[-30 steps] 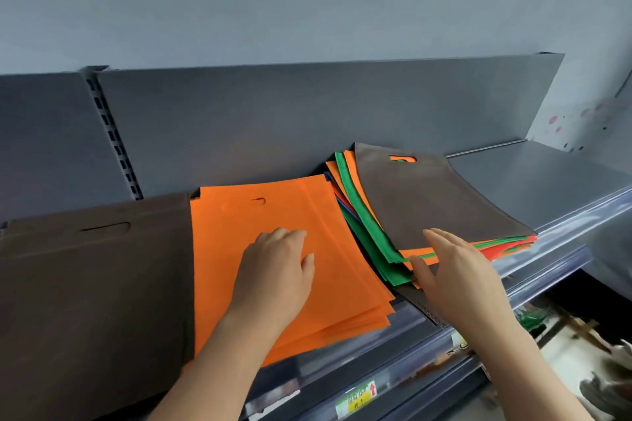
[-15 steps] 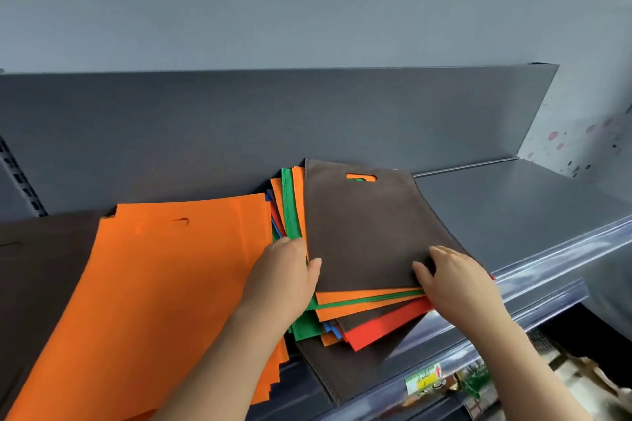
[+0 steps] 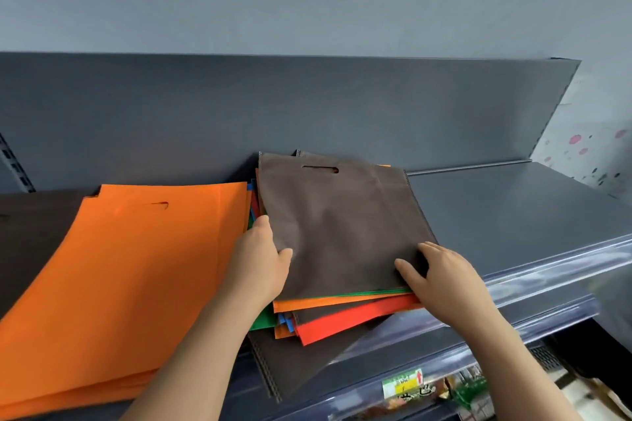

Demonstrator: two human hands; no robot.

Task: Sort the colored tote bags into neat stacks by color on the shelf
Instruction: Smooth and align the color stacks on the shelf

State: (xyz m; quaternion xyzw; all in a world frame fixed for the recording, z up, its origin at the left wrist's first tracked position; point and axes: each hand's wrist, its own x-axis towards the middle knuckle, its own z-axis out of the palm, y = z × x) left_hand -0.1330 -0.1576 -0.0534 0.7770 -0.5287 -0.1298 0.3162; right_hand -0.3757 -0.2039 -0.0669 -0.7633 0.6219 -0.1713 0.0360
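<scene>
A brown tote bag (image 3: 342,222) lies on top of a mixed pile (image 3: 342,314) of orange, green, red, blue and brown bags at the middle of the shelf. My left hand (image 3: 260,260) grips the brown bag's left edge, thumb on top. My right hand (image 3: 441,273) pinches its lower right corner. To the left lies a stack of orange bags (image 3: 119,277). A brown stack (image 3: 30,225) shows at the far left, partly under the orange one.
The dark grey shelf (image 3: 513,215) runs on to the right of the pile, with a back panel (image 3: 307,113) behind. Its front edge carries a clear price rail (image 3: 547,273) and a yellow label (image 3: 403,384). Goods show on the level below.
The view shifted right and closer. Both hands moved from beside the piles onto the top brown bag and took hold of its edges; the bag has turned squarer to me.
</scene>
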